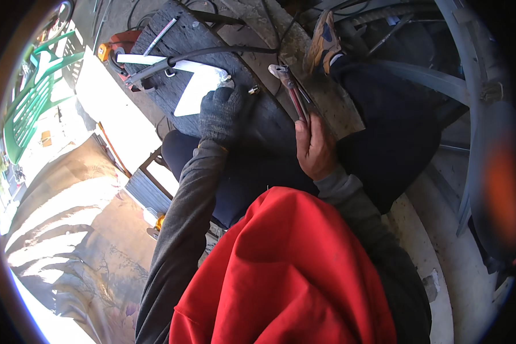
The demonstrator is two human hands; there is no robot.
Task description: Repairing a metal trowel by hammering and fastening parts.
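Note:
My left hand (219, 112), in a dark grey knitted glove, rests over a dark wooden board (258, 117). Its fingers are curled together at a small metal-coloured piece (228, 80); the glove hides the grip. Another small brass-coloured piece (254, 90) lies on the board just to the right. My bare right hand (316, 146) is closed round the reddish handles of what look like pliers (295, 94), their metal head pointing away from me. A glaring white patch (195, 92) covers part of the board; whether sheet or sunlight, I cannot tell.
A thick black cable (229, 50) crosses the board to a dark handle-like end (149, 71). A thin pale rod (160, 35) lies beyond it. My shoe (322, 43) is at the board's right. A green plastic chair (37, 97) stands left; a grey curved frame (467, 86) is at right.

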